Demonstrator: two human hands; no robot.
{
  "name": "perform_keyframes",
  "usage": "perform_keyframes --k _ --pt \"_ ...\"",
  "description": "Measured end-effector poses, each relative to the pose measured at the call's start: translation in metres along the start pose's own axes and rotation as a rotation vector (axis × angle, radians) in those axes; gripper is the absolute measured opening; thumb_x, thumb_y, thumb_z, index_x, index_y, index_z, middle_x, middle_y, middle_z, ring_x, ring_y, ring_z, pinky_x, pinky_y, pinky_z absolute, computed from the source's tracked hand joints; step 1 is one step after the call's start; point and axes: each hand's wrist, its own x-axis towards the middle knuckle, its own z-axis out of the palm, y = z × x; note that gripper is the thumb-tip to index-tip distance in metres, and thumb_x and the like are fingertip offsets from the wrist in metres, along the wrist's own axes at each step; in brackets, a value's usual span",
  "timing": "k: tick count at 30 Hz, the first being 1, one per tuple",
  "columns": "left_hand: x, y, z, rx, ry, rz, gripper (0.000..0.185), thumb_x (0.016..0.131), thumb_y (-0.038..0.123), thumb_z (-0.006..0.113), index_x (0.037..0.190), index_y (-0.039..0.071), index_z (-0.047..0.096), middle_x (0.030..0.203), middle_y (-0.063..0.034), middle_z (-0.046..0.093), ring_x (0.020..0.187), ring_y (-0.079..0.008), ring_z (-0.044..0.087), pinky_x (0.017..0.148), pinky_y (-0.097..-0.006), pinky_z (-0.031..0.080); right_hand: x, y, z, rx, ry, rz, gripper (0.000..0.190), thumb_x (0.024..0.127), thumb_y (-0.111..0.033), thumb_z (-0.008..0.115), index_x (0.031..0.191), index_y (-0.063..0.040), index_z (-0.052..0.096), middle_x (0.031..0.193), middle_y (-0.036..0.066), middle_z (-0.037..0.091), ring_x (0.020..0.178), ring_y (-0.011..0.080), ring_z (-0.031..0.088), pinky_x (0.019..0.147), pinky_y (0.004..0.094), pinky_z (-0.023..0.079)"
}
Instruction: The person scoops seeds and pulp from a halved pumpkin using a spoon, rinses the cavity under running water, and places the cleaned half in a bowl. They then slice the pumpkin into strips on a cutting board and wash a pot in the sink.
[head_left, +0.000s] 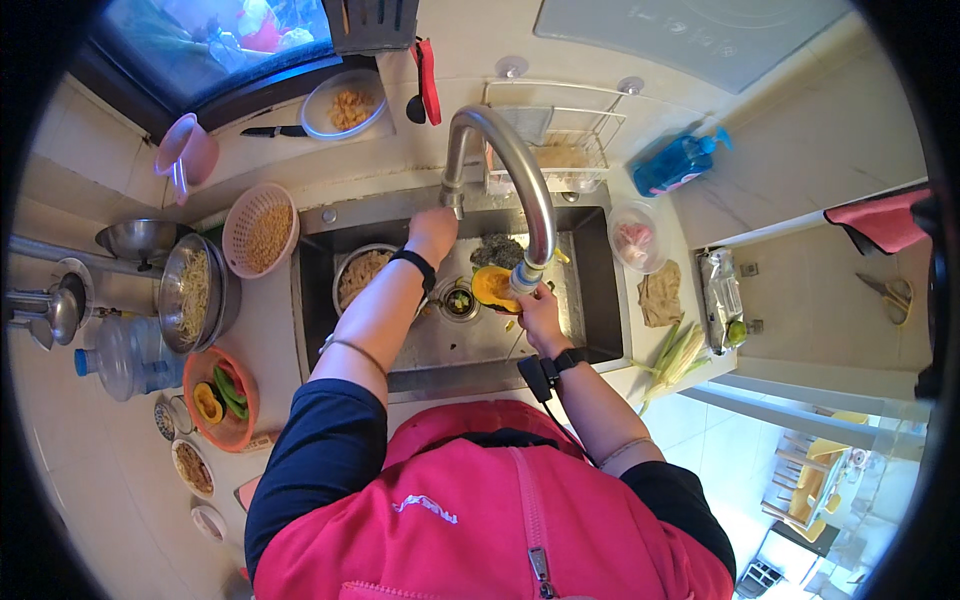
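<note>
My right hand (541, 319) holds a halved pumpkin (491, 289), its orange hollow facing up, just beneath the spout of the metal faucet (541, 225). At the faucet's base, my left hand (433, 234) is on or beside the handle, its fingers mostly hidden. Below is the stainless steel sink (420, 352), with green scraps in its drain (458, 300) and a grey mesh scrubber (498, 251) behind the pumpkin. A metal bowl of pale food pieces (361, 277) sits in the sink's left part, partly covered by my left arm.
Left of the sink are a pink colander of beans (260, 230), a metal bowl of sprouts (187, 292) and an orange basin (251, 367) with vegetables. A knife (274, 131) lies on the back ledge. Right are a bowl of meat (632, 236), corn (679, 360) and a blue pump bottle (673, 166).
</note>
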Motion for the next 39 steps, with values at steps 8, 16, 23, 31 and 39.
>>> perform_keyframes --k 8,16,23,31,39 --pt "-0.096 0.048 0.014 -1.541 -0.299 -0.233 0.050 0.090 0.020 0.058 0.135 0.009 0.038 0.119 -0.0104 0.053 0.098 -0.0194 0.060 0.065 -0.0337 0.056 0.000 0.003 -0.003 0.133 -0.208 0.075 0.025 0.086 -0.003 0.058 0.110 -0.007 0.054 0.083 0.003 0.059 0.046 0.0044 0.040 0.037 0.0180 0.027" --pt "-0.099 0.095 0.007 -1.797 -0.504 -0.454 0.037 0.089 0.019 0.058 0.122 0.007 0.048 0.101 -0.0094 0.064 0.085 -0.0226 0.066 0.058 -0.0320 0.057 -0.005 -0.014 -0.007 -0.567 0.038 -0.344 0.012 0.087 -0.011 0.061 0.096 -0.003 0.059 0.076 0.006 0.061 0.060 0.0134 0.061 0.044 0.0231 0.046" --pt "-0.083 0.089 0.018 -1.836 -0.449 -0.260 0.037 0.094 0.019 0.052 0.127 0.007 0.043 0.119 -0.0142 0.055 0.090 -0.0230 0.065 0.059 -0.0294 0.057 -0.004 -0.015 -0.024 0.188 -0.195 0.156 0.027 0.090 -0.019 0.059 0.113 -0.006 0.054 0.079 0.006 0.059 0.043 0.0089 0.044 0.034 0.0221 0.032" --pt "-0.100 0.046 0.047 -2.145 -0.516 -0.195 0.042 0.091 0.011 0.058 0.130 0.005 0.042 0.122 -0.0131 0.054 0.109 -0.0265 0.057 0.087 -0.0401 0.051 -0.002 -0.013 -0.004 -0.268 -0.274 -0.434 0.044 0.078 0.001 0.069 0.119 -0.010 0.059 0.097 0.001 0.063 0.069 0.0076 0.053 0.061 0.0242 0.045" --pt "-0.030 -0.014 0.046 -1.213 0.117 -0.314 0.026 0.082 0.021 0.070 0.097 0.000 0.066 0.088 -0.0117 0.069 0.081 -0.0176 0.064 0.071 -0.0333 0.051 -0.011 -0.006 -0.007 -0.490 -0.097 -0.472 0.039 0.076 0.000 0.072 0.113 -0.004 0.061 0.094 0.004 0.066 0.086 0.0105 0.058 0.078 0.0255 0.047"
